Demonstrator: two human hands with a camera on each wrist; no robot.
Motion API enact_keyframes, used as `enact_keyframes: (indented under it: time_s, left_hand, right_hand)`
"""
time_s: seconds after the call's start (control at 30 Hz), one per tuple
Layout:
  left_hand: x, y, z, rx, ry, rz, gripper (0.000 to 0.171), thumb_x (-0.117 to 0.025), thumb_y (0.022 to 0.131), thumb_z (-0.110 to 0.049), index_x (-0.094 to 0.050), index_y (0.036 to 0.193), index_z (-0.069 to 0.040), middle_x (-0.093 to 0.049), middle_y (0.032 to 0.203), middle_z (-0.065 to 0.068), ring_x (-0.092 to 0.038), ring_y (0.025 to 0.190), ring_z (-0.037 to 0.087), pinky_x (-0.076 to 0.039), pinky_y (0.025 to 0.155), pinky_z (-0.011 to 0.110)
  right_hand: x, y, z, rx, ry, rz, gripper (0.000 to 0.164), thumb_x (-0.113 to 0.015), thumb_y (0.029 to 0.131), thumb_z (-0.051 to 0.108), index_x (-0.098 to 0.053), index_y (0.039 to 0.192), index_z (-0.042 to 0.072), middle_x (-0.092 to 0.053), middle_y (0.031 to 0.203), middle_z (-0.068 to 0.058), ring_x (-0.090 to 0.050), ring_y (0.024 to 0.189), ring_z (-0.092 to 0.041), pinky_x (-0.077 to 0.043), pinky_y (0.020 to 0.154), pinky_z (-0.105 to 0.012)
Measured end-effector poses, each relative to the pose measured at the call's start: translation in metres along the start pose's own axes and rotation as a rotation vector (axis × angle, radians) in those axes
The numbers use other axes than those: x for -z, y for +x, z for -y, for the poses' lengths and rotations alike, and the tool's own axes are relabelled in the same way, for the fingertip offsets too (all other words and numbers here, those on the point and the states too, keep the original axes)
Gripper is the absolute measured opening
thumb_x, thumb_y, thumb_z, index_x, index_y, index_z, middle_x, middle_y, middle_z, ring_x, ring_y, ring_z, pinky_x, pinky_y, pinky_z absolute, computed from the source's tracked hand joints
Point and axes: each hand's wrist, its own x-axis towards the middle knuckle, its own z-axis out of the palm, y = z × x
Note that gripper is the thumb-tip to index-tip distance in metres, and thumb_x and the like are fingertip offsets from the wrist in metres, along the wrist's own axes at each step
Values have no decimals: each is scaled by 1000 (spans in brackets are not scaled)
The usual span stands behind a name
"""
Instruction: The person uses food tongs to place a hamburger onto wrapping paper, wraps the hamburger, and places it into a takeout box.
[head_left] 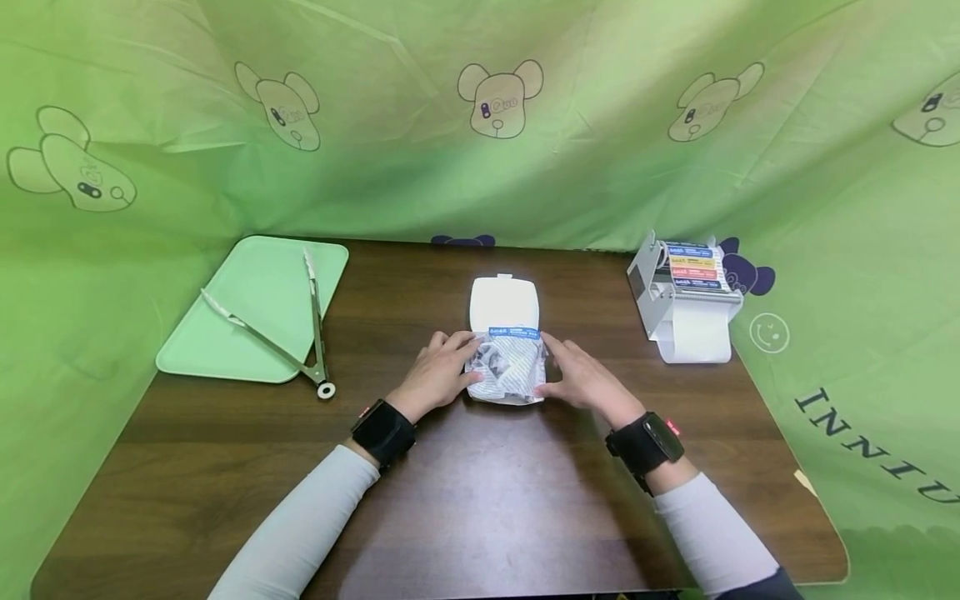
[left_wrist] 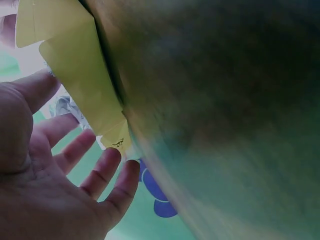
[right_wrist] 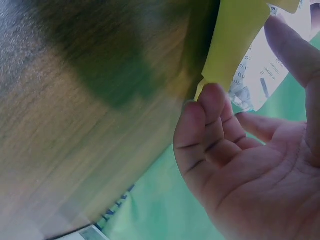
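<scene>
A small takeaway box (head_left: 504, 302), white inside and yellow outside, stands with its lid raised toward the back. In its base lies a paper-wrapped packet (head_left: 517, 367) with a printed pattern and a blue label along its upper edge. My left hand (head_left: 435, 375) is at the left side of packet and box, fingers spread and slightly bent. On the opposite side, my right hand (head_left: 588, 382) has its thumb and forefinger at the packet's edge. In the left wrist view, the yellow outer wall (left_wrist: 82, 75) runs past the fingertips. The right wrist view shows similar yellow card (right_wrist: 235, 45) beside loosely bent fingers.
A green tray (head_left: 247, 333) lies at the left, with spread metal tongs (head_left: 318, 333) across its right part. A label dispenser (head_left: 686, 292) holding coloured label rolls stands at the back right. Behind the brown table (head_left: 480, 517) hangs a green patterned curtain.
</scene>
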Motion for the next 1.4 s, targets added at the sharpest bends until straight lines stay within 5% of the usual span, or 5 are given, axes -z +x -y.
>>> enact_keyframes:
  time_s: [0.43, 0.73, 1.0, 1.23, 1.4]
  left_hand:
    - [4, 7, 3, -28, 31, 6, 61, -69, 96, -39, -52, 149, -13, -47, 149, 6, -41, 128, 28, -41, 100, 45]
    - [5, 8, 1, -26, 10, 6, 59, -71, 95, -36, -55, 146, -10, -53, 135, 7, -42, 121, 26, -40, 98, 43]
    - [7, 9, 2, -53, 24, 13, 58, -73, 94, -37, -58, 143, -10, -55, 140, 6, -43, 123, 25, -40, 100, 44]
    - [8, 12, 6, -94, 30, 28, 59, -72, 94, -38, -57, 142, -8, -57, 142, 8, -47, 119, 25, -42, 99, 44]
    - [7, 11, 8, -97, -14, 44, 62, -72, 95, -37, -53, 145, -6, -53, 144, 10, -44, 125, 27, -40, 104, 46]
  right_hand:
    - [1, 7, -7, -17, 60, -17, 91, -89, 79, 35, -39, 146, -1, -59, 103, -15, -55, 88, -26, -47, 73, -37]
    - [-2, 6, -8, 101, -21, -15, 81, -84, 84, 34, -47, 148, 1, -54, 94, -7, -50, 81, -19, -40, 67, -31]
    - [4, 1, -8, 136, -134, 26, 84, -78, 86, 48, -46, 152, 8, -59, 126, -19, -60, 110, -33, -53, 89, -50]
    - [9, 10, -8, 164, -114, 138, 85, -78, 88, 43, -43, 149, -6, -60, 104, -13, -56, 94, -24, -48, 83, -39]
    - [7, 10, -8, 151, -111, 97, 85, -80, 85, 45, -47, 148, -2, -59, 103, -11, -55, 91, -22, -48, 78, -37]
